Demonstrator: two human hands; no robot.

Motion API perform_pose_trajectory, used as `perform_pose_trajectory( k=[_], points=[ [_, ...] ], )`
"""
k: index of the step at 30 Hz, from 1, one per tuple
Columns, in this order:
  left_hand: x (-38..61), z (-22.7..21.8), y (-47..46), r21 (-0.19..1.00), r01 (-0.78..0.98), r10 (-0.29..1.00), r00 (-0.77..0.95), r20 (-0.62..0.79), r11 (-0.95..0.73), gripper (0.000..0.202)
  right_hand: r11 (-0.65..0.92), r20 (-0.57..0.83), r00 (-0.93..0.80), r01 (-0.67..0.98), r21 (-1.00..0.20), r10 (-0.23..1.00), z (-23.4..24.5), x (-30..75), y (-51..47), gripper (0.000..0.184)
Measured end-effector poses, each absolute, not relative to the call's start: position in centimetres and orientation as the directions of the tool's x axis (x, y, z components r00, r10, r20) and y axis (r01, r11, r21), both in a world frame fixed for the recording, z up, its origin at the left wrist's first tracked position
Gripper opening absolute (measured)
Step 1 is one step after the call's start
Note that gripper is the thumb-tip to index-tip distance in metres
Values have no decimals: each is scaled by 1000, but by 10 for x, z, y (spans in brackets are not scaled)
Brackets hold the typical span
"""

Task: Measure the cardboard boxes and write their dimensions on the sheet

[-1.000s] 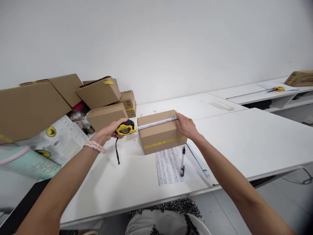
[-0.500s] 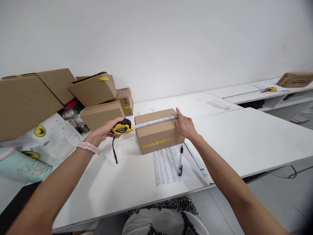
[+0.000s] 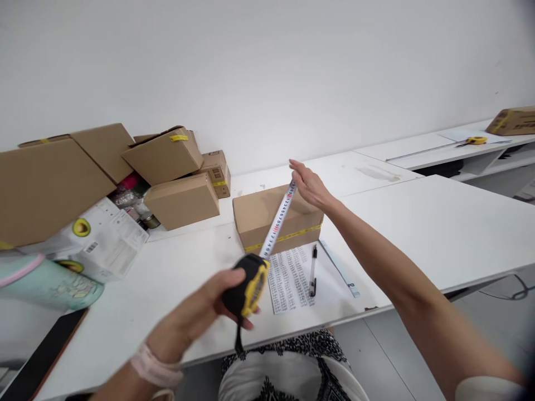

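My left hand (image 3: 221, 301) is wrapped round a yellow and black tape measure (image 3: 246, 284) near the table's front edge. Its white blade slants up and away over a cardboard box (image 3: 254, 223) banded with yellow tape. At the blade's far end, my right hand (image 3: 309, 184) is closed on the tape tip, above the back edge of the box. A printed sheet (image 3: 288, 281) lies in front of the box with a black-capped clear pen (image 3: 313, 270) on it. The exact grip of the right fingers is partly hidden.
Several cardboard boxes (image 3: 184, 197) are piled at the left, beside an avocado-printed carton (image 3: 112, 242) and a mint tumbler (image 3: 54, 281). Far right, another yellow tape measure (image 3: 475, 140) lies near a cardboard box (image 3: 512, 122). A white wall stands behind the table.
My left hand has swung the tape measure from the box's left side toward me. The blade now runs front to back instead of lengthwise, and my right hand has risen slightly.
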State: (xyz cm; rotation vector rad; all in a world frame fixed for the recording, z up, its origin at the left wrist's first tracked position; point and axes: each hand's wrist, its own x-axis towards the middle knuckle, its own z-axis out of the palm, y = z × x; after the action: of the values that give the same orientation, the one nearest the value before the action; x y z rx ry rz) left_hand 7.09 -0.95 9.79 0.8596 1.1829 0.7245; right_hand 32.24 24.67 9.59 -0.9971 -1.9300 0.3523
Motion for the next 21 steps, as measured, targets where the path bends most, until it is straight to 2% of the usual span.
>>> perform_pose_trajectory(
  k=[3, 7, 11, 16, 21],
  points=[
    [120, 74, -27, 825, -200, 823, 358, -441, 529, 69, 606, 494, -360, 347, -716, 791, 96, 303, 259, 50],
    [175, 69, -13, 820, -316, 859, 366, -358, 477, 64, 618, 477, -425, 305, -725, 769, 84, 286, 287, 51],
    [201, 83, 9, 840, -347, 896, 310, -317, 417, 61, 577, 415, -430, 377, -725, 802, 78, 279, 314, 62],
    [210, 88, 18, 827, -372, 899, 290, -328, 422, 63, 486, 302, -466, 348, -802, 832, 70, 279, 322, 72],
    [211, 85, 17, 820, -381, 896, 303, -326, 427, 64, 496, 338, -464, 276, -823, 819, 61, 285, 318, 74]
  ],
)
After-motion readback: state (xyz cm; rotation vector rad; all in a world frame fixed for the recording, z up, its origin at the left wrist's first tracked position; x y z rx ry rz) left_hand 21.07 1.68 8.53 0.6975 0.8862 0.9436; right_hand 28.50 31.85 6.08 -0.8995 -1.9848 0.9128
